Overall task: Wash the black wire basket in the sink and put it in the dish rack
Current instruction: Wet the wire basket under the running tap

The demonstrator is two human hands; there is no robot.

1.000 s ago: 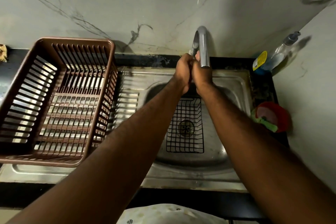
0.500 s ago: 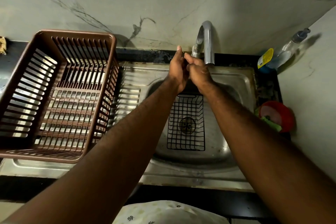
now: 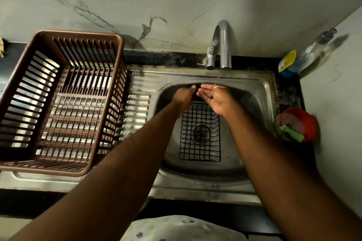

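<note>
Wet right hand (image 3: 217, 100) cupped, left hand (image 3: 184, 97) beside

Both hands hover over the far end of the black wire basket (image 3: 200, 133) lying in the steel sink (image 3: 260, 92); its near end lies uncovered. The curved steel tap (image 3: 223, 45) overhangs the sink's far edge. The brown slatted plastic dish rack (image 3: 58, 101) on the left drainboard stands open-topped.

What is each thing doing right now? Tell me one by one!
tap: on, thin stream running
left hand: open, blurred, holding nothing
right hand: open, palm up under the water
black wire basket: lying in the sink over the drain
sink: holds the basket
dish rack: empty
</note>
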